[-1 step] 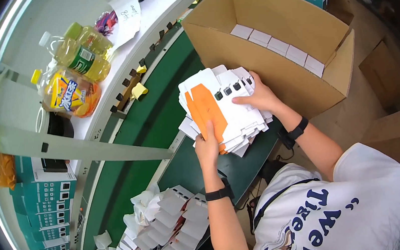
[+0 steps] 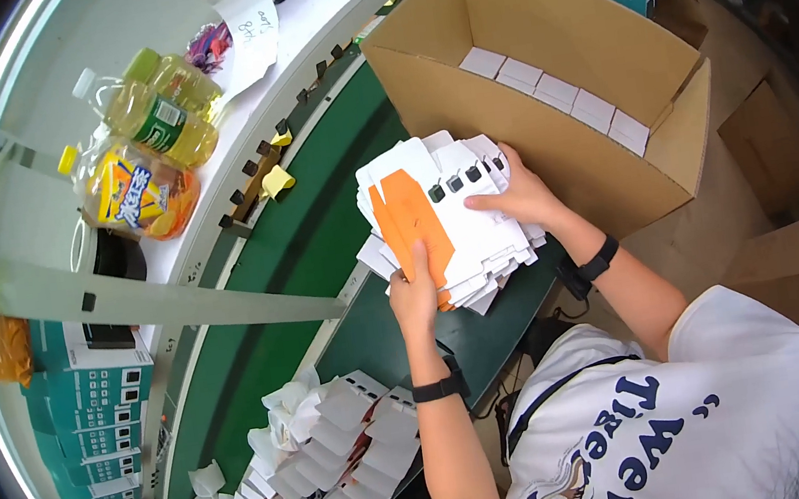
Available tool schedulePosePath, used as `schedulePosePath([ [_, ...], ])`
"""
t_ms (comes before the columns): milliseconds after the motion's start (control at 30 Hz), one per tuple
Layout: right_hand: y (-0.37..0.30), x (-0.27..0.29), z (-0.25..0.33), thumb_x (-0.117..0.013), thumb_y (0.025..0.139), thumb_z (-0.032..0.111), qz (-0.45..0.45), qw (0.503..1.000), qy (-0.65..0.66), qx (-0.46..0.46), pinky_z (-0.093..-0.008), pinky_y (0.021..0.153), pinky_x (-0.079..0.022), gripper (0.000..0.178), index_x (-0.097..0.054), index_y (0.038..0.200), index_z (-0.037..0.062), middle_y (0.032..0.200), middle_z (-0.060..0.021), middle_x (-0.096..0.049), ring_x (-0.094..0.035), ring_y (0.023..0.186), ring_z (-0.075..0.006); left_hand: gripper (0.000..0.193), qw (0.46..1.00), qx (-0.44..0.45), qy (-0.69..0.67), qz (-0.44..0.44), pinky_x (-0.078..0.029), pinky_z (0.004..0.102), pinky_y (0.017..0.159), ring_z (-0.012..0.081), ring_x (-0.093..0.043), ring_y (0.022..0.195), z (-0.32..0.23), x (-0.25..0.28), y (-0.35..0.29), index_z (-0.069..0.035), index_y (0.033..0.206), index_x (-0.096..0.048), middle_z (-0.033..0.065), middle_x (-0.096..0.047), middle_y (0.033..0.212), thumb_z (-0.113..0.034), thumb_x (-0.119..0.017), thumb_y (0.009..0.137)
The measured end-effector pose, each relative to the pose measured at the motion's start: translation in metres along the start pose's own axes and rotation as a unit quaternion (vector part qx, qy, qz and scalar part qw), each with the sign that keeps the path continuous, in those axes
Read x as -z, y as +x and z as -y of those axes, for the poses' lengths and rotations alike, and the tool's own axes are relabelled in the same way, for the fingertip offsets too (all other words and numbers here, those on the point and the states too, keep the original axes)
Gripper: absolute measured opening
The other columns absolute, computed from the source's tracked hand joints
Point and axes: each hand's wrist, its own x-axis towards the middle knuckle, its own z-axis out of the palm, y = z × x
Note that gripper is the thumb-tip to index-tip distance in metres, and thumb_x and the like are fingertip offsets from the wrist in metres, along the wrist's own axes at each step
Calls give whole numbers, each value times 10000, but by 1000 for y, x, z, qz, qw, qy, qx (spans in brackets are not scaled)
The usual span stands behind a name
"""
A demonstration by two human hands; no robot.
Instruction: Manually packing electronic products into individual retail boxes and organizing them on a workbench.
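Observation:
A thick stack of flattened white cartons (image 2: 477, 224), the top ones with orange panels and small dark prints, lies between my two hands above the dark green work surface. My left hand (image 2: 413, 298) grips its near left edge, the thumb lying on an orange panel (image 2: 413, 217) and the other fingers mostly hidden. On the right side, my right hand (image 2: 522, 195) is closed around the stack's edge with its thumb across the top. The sheets are fanned unevenly, and some poke out at the bottom.
Behind the stack stands a large open cardboard box (image 2: 548, 149) with a row of white boxes (image 2: 556, 93) inside. Folded white cartons (image 2: 346, 453) sit at the lower left. Drink bottles (image 2: 144, 187) stand on the white shelf, above stacked teal boxes (image 2: 99, 420).

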Motion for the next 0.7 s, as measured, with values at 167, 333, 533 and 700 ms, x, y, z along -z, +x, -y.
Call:
schedulePosePath([
  [167,-8,-3,-3,-932,683,370,-10,998,49,30,-400,1108,-418,1181,-234,1523,-79,1424,-264,-517,-521,1333,-338,747,1000,-4,-16,-26,-531,368,914,304,-698,1008,-10,-17,-18,129,1165,-606,238,-708,1083,-539,-744,860],
  [333,-9,-3,-11,-922,697,314,13,999,34,20,-414,1138,-384,1159,-222,1544,-53,1456,-276,-483,-496,1350,-350,638,997,-26,-58,-40,-539,329,886,241,-697,981,-18,-23,-38,104,1200,-598,205,-710,1102,-397,-798,860],
  [533,-26,25,21,-915,709,227,100,974,174,102,-409,1171,-325,1163,-175,1582,22,1518,-213,-407,-410,1408,-297,581,937,-100,-332,38,-525,341,934,209,-656,1078,-11,-16,-65,44,1296,-561,146,-656,1248,-131,-844,819],
  [700,-64,38,37,-894,728,175,119,940,243,206,-392,1179,-308,1142,-163,1598,66,1521,-145,-402,-387,1415,-270,492,923,-311,-218,63,-520,355,920,208,-643,1046,-3,18,-105,15,1234,-613,99,-658,1169,-18,-809,783],
])
